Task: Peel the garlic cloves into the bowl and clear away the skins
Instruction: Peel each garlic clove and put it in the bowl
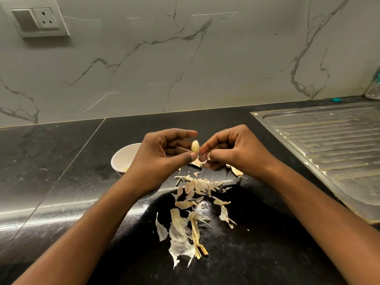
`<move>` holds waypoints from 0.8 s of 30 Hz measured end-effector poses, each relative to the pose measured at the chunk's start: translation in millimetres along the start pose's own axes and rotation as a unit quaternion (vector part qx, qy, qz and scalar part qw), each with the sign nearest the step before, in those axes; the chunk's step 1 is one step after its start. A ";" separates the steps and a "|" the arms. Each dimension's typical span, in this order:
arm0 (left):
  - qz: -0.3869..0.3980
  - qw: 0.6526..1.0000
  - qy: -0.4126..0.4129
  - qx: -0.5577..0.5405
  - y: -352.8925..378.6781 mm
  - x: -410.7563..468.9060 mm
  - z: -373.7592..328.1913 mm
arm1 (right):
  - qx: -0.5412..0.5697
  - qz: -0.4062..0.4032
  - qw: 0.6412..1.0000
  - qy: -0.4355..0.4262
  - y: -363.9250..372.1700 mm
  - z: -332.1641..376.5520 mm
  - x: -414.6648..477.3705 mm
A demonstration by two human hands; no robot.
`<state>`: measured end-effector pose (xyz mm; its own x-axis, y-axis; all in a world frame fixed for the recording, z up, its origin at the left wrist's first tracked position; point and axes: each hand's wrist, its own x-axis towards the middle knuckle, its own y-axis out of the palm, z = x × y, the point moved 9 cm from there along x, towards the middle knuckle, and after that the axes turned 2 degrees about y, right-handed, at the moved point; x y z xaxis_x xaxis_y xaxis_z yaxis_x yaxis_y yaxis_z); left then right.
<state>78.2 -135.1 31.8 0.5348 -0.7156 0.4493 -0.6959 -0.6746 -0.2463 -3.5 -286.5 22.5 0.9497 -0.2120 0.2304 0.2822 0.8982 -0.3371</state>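
The left hand point(162, 155) pinches a garlic clove point(195, 146) while the right hand point(232, 155) pinches its skin point(206, 157). A hard pull could flick the clove past the bowl point(115, 157).

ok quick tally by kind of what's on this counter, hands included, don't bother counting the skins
clove: 1 (held; the bowl's contents are mostly hidden)
bowl: 1
hands: 2, left hand and right hand
bottle: 1
teal cap: 1
drainboard: 1
skins: a scatter, not counted
total: 7
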 end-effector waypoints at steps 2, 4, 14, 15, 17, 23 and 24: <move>0.006 1.000 0.002 0.011 0.2 -0.3 -0.8 | 0.001 0.002 1.000 -0.005 0.6 1.0 0.0; 0.008 1.000 0.004 0.016 1.0 -1.1 -1.7 | -0.007 0.001 1.000 -0.011 1.5 2.7 -0.3; 0.011 0.999 0.008 0.045 0.4 -2.3 3.1 | -0.022 0.014 1.000 -0.013 5.3 1.4 -1.3; 0.012 0.999 0.007 0.049 0.8 -2.4 3.9 | -0.019 0.013 1.000 -0.012 5.8 0.8 -1.5; 0.013 0.999 0.003 0.045 0.8 -2.2 5.3 | -0.010 0.013 1.000 -0.008 6.5 -1.1 -1.4; 0.009 1.000 -0.001 0.028 1.2 -1.9 5.9 | -0.007 -0.006 1.000 -0.015 3.3 0.5 -1.8; 0.007 1.000 -0.001 0.021 1.1 -2.0 5.7 | -0.005 -0.015 1.000 -0.017 2.2 0.6 -1.9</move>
<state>79.1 -135.4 25.7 0.5263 -0.7256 0.4432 -0.6828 -0.6713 -0.2881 -4.8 -283.9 21.8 0.9355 -0.2253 0.2721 0.3123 0.8874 -0.3390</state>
